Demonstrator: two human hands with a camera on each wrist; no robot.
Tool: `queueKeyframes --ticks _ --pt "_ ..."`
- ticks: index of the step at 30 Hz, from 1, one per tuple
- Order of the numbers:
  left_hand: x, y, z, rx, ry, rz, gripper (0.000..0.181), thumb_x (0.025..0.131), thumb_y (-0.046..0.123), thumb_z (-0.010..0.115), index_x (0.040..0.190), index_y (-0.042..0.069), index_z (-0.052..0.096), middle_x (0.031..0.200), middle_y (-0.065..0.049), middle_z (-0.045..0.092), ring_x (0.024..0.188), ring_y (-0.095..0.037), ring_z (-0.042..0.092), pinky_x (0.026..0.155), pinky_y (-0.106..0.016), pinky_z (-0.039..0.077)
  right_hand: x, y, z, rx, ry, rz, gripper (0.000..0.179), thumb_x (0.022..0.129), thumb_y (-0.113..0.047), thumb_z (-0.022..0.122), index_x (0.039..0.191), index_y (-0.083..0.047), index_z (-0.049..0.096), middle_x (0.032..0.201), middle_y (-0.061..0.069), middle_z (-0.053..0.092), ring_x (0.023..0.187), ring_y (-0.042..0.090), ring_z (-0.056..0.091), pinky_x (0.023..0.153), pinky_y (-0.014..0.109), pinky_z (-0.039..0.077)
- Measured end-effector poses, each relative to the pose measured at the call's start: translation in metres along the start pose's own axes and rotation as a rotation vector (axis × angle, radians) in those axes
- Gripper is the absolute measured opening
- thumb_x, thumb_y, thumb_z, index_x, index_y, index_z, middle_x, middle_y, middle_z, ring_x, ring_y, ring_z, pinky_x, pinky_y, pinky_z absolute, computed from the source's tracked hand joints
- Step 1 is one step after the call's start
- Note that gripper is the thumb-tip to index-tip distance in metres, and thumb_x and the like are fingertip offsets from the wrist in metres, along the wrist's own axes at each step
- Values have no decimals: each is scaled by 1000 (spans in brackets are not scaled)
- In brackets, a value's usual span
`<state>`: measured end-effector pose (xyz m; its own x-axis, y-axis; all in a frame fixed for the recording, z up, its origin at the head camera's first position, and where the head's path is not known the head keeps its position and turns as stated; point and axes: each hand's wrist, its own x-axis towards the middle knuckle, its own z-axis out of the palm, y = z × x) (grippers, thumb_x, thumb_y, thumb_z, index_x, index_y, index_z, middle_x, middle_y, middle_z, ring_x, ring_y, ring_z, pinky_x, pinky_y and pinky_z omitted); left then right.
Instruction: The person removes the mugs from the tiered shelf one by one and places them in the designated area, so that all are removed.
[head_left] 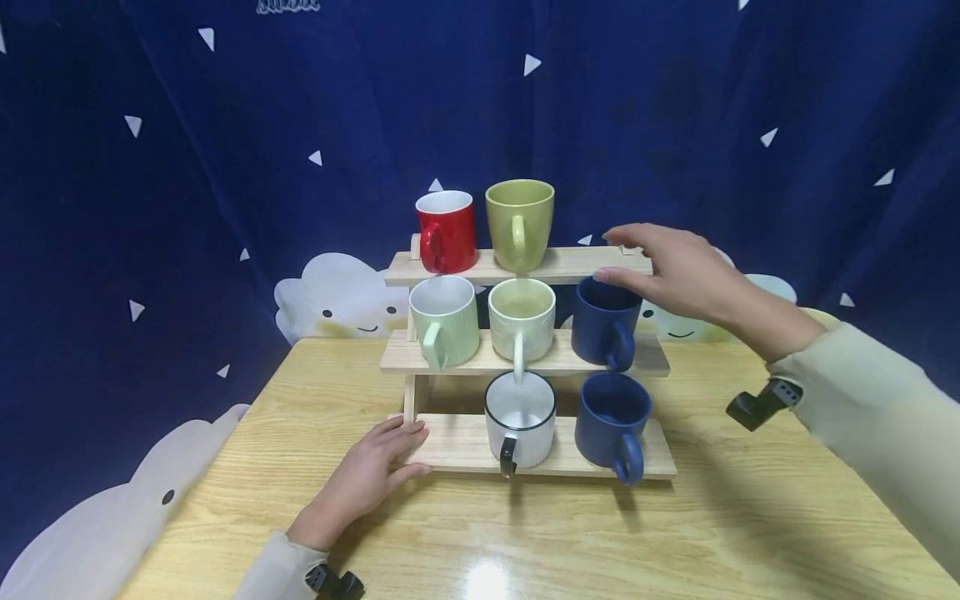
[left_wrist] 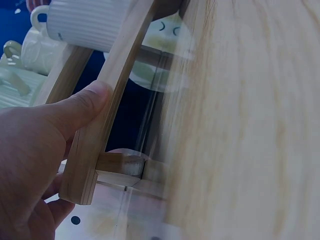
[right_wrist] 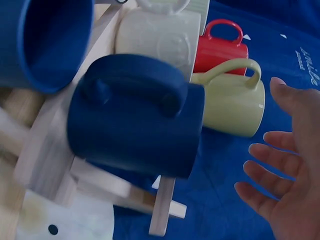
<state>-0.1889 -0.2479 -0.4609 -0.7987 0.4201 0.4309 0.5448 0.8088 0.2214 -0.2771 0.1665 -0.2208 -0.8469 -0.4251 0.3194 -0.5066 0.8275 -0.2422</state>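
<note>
The curtain point(head_left: 375, 108) is showing deep navy scattered with small white triangles, and a cloud point(head_left: 337, 292) on it is wearing black eyes and yellow cheeks over white. The wooden rack point(head_left: 450, 442) is looking pale beige, while the table point(head_left: 750, 500) is running yellower, with streaky grain. Up top, the red mug point(head_left: 456, 240) is revealing a white inside beside the plain olive-green mug point(head_left: 536, 229). Below, the mint mug point(head_left: 457, 329) is carrying fine ribs, the creamy mug point(head_left: 513, 332) is bearing a raised pattern (tone on tone), and the upper blue mug point(head_left: 592, 329) is matching the lower blue mug point(head_left: 596, 433) in solid dark blue. The white mug point(head_left: 531, 446) is sporting a black rim and handle.
</note>
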Motion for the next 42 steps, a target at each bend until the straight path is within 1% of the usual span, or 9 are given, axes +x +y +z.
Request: queueKeyframes --ticks 3,7,9,16,26,31,35,38,42 --pt "0 0 0 1 -3 -3 55 84 45 73 127 12 66 132 -3 62 125 -34 53 105 -49 43 7 -7 1 -5 -2 -31 75 91 -63 56 141 -8 50 138 16 54 126 37 49 101 58 42" --pt "0 -1 1 3 3 4 54 84 44 74 127 12 66 132 -3 62 125 -34 53 105 -49 44 19 -15 4 -24 10 -88 70 91 -59 58 137 -6 54 135 16 57 126 34 50 105 55 39" --pt "0 -1 1 2 8 11 54 84 44 74 127 12 67 132 -4 62 124 -34 53 105 -49 44 25 -19 6 -32 13 -103 69 92 -58 59 136 -5 56 134 15 59 125 34 51 106 54 39" --pt "0 -1 2 1 12 18 55 83 43 75 127 11 67 131 -6 62 124 -35 53 104 -50 44 42 -32 13 -32 -1 -97 66 92 -58 58 133 -6 59 133 14 60 125 32 53 106 53 41" --pt "0 -1 0 -1 12 18 55 82 43 75 126 10 67 132 -4 62 125 -34 53 106 -49 43 59 -44 22 10 20 -77 58 92 -51 63 131 -7 60 132 13 61 123 32 55 105 52 42" --pt "0 -2 0 -3 5 11 55 83 44 74 126 10 67 132 -5 62 125 -35 53 106 -49 43 67 -51 27 -7 15 -66 54 93 -50 63 129 -9 61 128 12 63 116 31 58 99 51 47" --pt "0 -2 1 0 5 10 56 83 45 74 126 10 67 132 -5 62 125 -35 53 105 -49 43 72 -59 30 -27 26 -62 48 94 -48 62 121 -9 64 122 13 66 108 31 62 90 49 50" --pt "0 -2 1 -2 2 4 55 84 45 73 127 11 67 132 -4 62 125 -34 52 105 -49 43 76 -66 33 -36 40 -42 45 94 -49 60 113 -9 66 112 12 70 95 30 63 79 44 52" --pt "0 -3 1 -6 -3 -2 55 84 44 74 128 12 66 133 -3 61 126 -34 52 105 -49 43 78 -72 36 -70 73 -2 42 95 -51 58 101 -10 65 92 8 70 79 28 61 66 39 48"
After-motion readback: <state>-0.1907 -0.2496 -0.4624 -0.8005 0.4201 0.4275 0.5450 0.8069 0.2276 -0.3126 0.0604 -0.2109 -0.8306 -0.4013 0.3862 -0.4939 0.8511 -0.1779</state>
